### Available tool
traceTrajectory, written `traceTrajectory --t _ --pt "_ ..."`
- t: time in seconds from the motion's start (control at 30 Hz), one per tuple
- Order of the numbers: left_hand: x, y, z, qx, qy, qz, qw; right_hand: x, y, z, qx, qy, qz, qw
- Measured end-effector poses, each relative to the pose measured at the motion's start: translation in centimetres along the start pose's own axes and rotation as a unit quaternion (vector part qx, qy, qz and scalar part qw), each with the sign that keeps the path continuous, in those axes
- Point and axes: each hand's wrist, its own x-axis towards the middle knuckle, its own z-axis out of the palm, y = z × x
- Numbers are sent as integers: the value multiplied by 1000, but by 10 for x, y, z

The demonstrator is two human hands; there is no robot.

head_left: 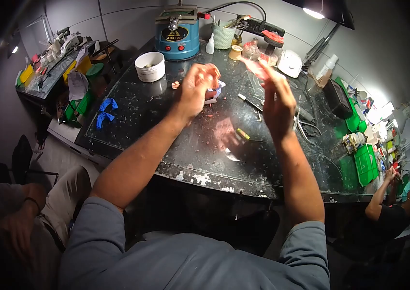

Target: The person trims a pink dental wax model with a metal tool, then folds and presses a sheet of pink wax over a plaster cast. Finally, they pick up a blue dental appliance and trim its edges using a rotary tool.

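Observation:
My left hand (196, 89) is raised over the bench with its fingers curled in. What they hold, if anything, is hidden. Just beyond it on the bench is a small whitish-blue piece (218, 90), partly covered by the hand. To the right, my right hand (280, 100) is lifted with its fingers pointing up and bent towards the left. At its fingertips is a thin pink sheet (253, 68), smeared by motion. A white-handled tool (249, 101) lies on the bench between my hands. Nearer me lies a small yellow-green piece (242, 134).
A white tub (150, 66) and a blue machine (177, 36) stand at the back, beside a pot of tools (222, 37). Blue curved pieces (105, 113) lie at left. Green trays (365, 164) line the right. One person sits at left; another works at far right.

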Motion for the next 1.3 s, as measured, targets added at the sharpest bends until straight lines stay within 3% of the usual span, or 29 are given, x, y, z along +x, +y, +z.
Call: traceTrajectory --t 0.03,0.1,0.13,0.17,0.23,0.3,0.33,0.37,0.43,0.5,0.57,0.73,0.83,0.9,0.93,0.97,1.03,1.23,1.3 --pt "-5 4 1 -47 -44 -59 996 2 -9 4 -51 -15 -83 995" --pt "-11 15 6 -279 -88 -167 942 -3 -31 14 -96 -118 -107 983" --pt "-12 14 2 -322 -123 -183 921 -5 -42 18 -43 -209 -51 976" --pt "-10 13 0 -407 -155 -204 877 -7 -52 22 10 -211 5 977" --pt "-10 25 0 -404 -124 -230 877 -9 -42 21 25 -235 22 972" --pt "-12 15 3 -229 -85 -160 956 -10 -30 18 123 -263 80 954" --pt "-12 18 7 -151 -67 -150 975 -10 -20 17 151 -227 51 961" --pt "-9 16 5 -158 -80 -156 972 -9 -11 15 154 -156 62 974" --pt "-8 19 3 -62 -112 -147 981 3 -18 11 202 -32 228 952" --pt "-13 23 5 -20 -129 -139 982 3 -9 4 220 -62 271 935" --pt "-14 25 7 53 -151 -148 976 -1 18 -9 342 -227 381 828" --pt "-13 22 9 77 -136 -154 976 2 20 -14 400 -246 363 805" --pt "-11 23 7 75 -154 -164 971 8 12 -20 346 -272 390 809" --pt "-11 21 6 6 -131 -157 979 9 15 -23 365 -205 398 816" --pt "-10 21 6 -63 -107 -150 981 6 23 -22 446 -129 405 788" --pt "-4 22 2 -129 -78 -211 966 0 44 -22 465 -69 421 776" --pt "-1 12 -5 -213 -37 -185 959 -4 59 -22 464 7 430 774" --pt "-2 17 -9 -182 13 -146 972 -11 58 -13 408 52 449 793" --pt "2 17 -14 -285 -3 -173 943 -12 51 -9 410 48 451 792"
